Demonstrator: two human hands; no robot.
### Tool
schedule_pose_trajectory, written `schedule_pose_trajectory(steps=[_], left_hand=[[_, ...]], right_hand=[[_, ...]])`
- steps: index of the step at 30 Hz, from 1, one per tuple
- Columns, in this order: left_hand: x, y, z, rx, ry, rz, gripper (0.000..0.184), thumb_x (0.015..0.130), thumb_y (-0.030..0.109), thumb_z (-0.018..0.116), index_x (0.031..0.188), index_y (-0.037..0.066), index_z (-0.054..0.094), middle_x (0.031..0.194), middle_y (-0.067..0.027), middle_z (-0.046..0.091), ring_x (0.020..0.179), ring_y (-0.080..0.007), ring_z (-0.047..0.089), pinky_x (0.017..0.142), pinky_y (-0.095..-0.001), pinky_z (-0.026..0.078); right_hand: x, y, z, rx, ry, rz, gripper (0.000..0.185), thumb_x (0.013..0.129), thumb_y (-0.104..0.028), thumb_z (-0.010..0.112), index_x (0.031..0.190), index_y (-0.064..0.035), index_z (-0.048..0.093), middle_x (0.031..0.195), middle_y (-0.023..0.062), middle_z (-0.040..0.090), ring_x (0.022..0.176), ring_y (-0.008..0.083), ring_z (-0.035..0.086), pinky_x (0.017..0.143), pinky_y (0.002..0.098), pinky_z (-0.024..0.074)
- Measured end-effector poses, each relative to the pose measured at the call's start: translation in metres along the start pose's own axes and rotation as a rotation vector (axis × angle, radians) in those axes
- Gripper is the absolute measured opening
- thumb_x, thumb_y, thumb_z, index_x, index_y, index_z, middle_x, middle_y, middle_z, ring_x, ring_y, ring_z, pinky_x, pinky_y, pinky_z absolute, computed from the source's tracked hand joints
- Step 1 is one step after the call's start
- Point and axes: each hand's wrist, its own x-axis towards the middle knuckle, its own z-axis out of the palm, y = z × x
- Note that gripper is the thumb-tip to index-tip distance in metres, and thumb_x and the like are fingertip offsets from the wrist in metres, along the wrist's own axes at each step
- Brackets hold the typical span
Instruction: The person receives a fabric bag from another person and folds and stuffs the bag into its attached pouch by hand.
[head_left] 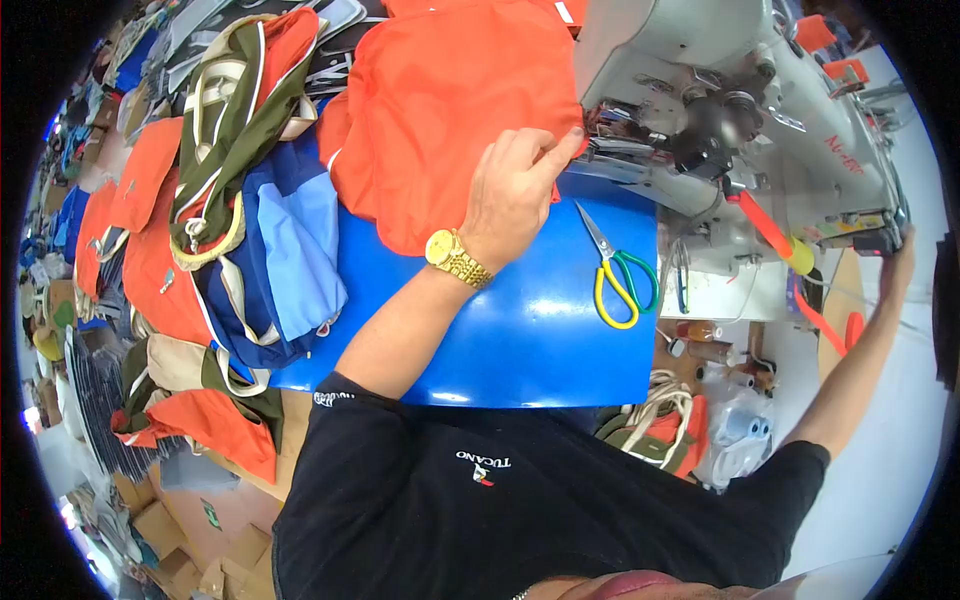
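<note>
My left hand (512,185), with a gold watch (458,258) at its wrist, lies on a large orange fabric piece (430,110). Its fingers are curled against the cloth, with one digit reaching to the edge beside the sewing machine (700,120). The cloth lies partly on a blue work surface (480,350). At the far right, my right hand (899,255) is raised to the end of the machine, by a dark box-like part; its fingers are mostly hidden. Scissors (615,270) with yellow and green handles lie right of my left hand, blades apart.
Left of the orange cloth is a pile of sewn pieces: a green and orange bag (230,130), blue fabric (295,245) and pale straps. More bag pieces (665,430) and a clear plastic bag (740,440) are below the machine. Cardboard boxes (160,530) stand at lower left.
</note>
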Motion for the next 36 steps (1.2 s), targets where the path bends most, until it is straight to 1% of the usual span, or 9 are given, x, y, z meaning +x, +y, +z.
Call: schedule_pose_trajectory(steps=[5, 9, 10, 12, 14, 18, 22, 30, 36], left_hand=[[-0.001, -0.005, -0.003, 0.044, -0.022, 0.046, 0.051, 0.08, 0.001, 0.067, 0.13, 0.013, 0.069, 0.102, -0.0065, 0.062, 0.09, -0.0254, 0.059, 0.074, -0.0396, 0.047], [0.001, 0.001, -0.012, 0.041, -0.031, 0.031, 0.053, 0.08, -0.003, 0.067, 0.131, 0.013, 0.07, 0.1, -0.0078, 0.063, 0.088, -0.0257, 0.06, 0.075, -0.0391, 0.05], [0.0, 0.003, -0.014, 0.039, -0.045, 0.025, 0.053, 0.081, -0.004, 0.067, 0.131, 0.013, 0.071, 0.1, -0.0087, 0.063, 0.087, -0.0261, 0.06, 0.076, -0.0388, 0.051], [-0.003, 0.004, -0.021, 0.046, -0.082, 0.021, 0.053, 0.081, -0.004, 0.067, 0.131, 0.014, 0.071, 0.099, -0.0083, 0.063, 0.087, -0.0258, 0.06, 0.076, -0.0386, 0.051], [-0.01, 0.0, -0.029, 0.074, -0.105, 0.019, 0.053, 0.08, -0.004, 0.066, 0.13, 0.014, 0.071, 0.099, -0.008, 0.063, 0.086, -0.0256, 0.06, 0.076, -0.0383, 0.051], [-0.024, -0.007, -0.037, 0.129, -0.119, 0.027, 0.054, 0.08, -0.003, 0.066, 0.13, 0.015, 0.071, 0.099, -0.0077, 0.063, 0.086, -0.0252, 0.06, 0.075, -0.038, 0.051], [-0.024, -0.021, -0.021, 0.183, -0.139, 0.052, 0.048, 0.078, 0.002, 0.067, 0.123, 0.014, 0.073, 0.1, -0.0044, 0.063, 0.09, -0.0236, 0.059, 0.072, -0.039, 0.047], [-0.028, -0.04, 0.042, 0.225, -0.073, -0.119, 0.023, 0.085, 0.014, 0.061, 0.104, 0.015, 0.075, 0.092, -0.0072, 0.061, 0.087, -0.0269, 0.061, 0.069, -0.0436, 0.049], [-0.078, 0.007, -0.015, 0.105, -0.322, -0.094, 0.017, 0.084, 0.012, 0.063, 0.093, 0.012, 0.076, 0.088, -0.0077, 0.057, 0.087, -0.0272, 0.059, 0.071, -0.0415, 0.048]], right_hand=[[0.053, -0.011, -0.03, 0.137, -0.461, 0.437, 0.064, 0.106, -0.056, 0.05, 0.123, 0.002, 0.07, 0.098, 0.0059, 0.071, 0.086, 0.0153, 0.062, 0.078, 0.0318, 0.0485], [-0.024, -0.024, 0.023, 0.541, 0.188, 0.333, 0.061, 0.109, -0.049, 0.045, 0.134, 0.0042, 0.063, 0.117, 0.0093, 0.072, 0.102, 0.0169, 0.065, 0.096, 0.0288, 0.0468], [-0.006, -0.008, 0.004, -0.036, 0.031, -0.03, 0.061, 0.11, -0.048, 0.045, 0.135, 0.004, 0.062, 0.118, 0.0091, 0.072, 0.103, 0.0165, 0.066, 0.097, 0.029, 0.0472], [0.038, 0.0, -0.026, 0.317, -0.311, 0.412, 0.059, 0.11, -0.048, 0.045, 0.133, 0.0031, 0.063, 0.118, 0.0081, 0.072, 0.1, 0.0154, 0.067, 0.093, 0.0306, 0.0507], [0.046, -0.009, -0.028, 0.117, -0.372, 0.319, 0.058, 0.11, -0.048, 0.045, 0.132, 0.0021, 0.064, 0.117, 0.0089, 0.072, 0.102, 0.0146, 0.067, 0.095, 0.031, 0.05], [-0.004, 0.015, 0.009, 0.628, 0.18, 0.342, 0.057, 0.111, -0.044, 0.045, 0.131, 0.0055, 0.063, 0.118, 0.0124, 0.072, 0.106, 0.0158, 0.067, 0.099, 0.0307, 0.0478], [0.06, 0.017, -0.04, 0.262, -0.365, 0.442, 0.059, 0.109, -0.047, 0.049, 0.133, 0.0044, 0.063, 0.116, 0.0095, 0.072, 0.101, 0.0142, 0.068, 0.093, 0.03, 0.0508], [-0.036, 0.007, 0.037, 0.695, 0.324, 0.279, 0.054, 0.109, -0.039, 0.049, 0.14, 0.0044, 0.055, 0.123, 0.0121, 0.07, 0.107, 0.0264, 0.069, 0.098, 0.0365, 0.0508], [-0.067, 0.088, -0.013, 0.265, 0.085, -0.063, 0.055, 0.105, -0.039, 0.057, 0.141, 0.0018, 0.056, 0.14, 0.0172, 0.061, 0.127, 0.0332, 0.06, 0.107, 0.0424, 0.0482]])
